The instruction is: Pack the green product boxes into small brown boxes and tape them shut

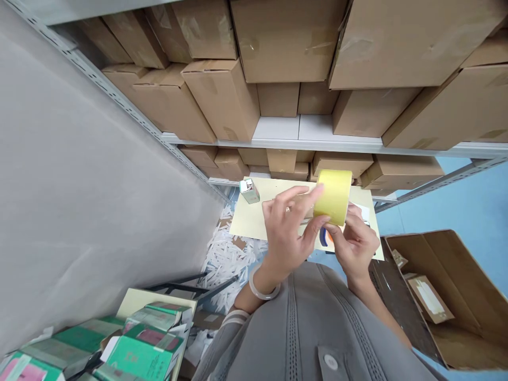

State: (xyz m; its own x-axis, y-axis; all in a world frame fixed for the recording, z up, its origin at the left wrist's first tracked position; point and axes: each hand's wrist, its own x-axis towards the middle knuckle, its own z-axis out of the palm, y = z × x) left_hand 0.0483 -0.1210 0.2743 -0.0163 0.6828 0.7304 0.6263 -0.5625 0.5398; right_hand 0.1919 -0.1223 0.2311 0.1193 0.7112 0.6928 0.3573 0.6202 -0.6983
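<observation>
A wide roll of yellow tape [335, 196] is held up between my two hands over the table. My left hand [288, 227], with a ring and a pale bangle, has its fingertips on the roll's left side and its thumb at the lower edge. From the lower right my right hand [355, 243] grips the roll, thumb at the bottom rim; its other fingers are partly hidden. A blue and orange object [326, 237] shows just below the roll, its kind unclear. On the cream tabletop [248, 222] stands a small green and white box [249, 191].
Shelves with many cardboard boxes [222, 95] rise in front. An open carton [448, 307] with a small box inside sits at right. Green boxes [138, 344] are piled at lower left. Paper strips [230, 259] litter the floor beside a white wall [99, 185].
</observation>
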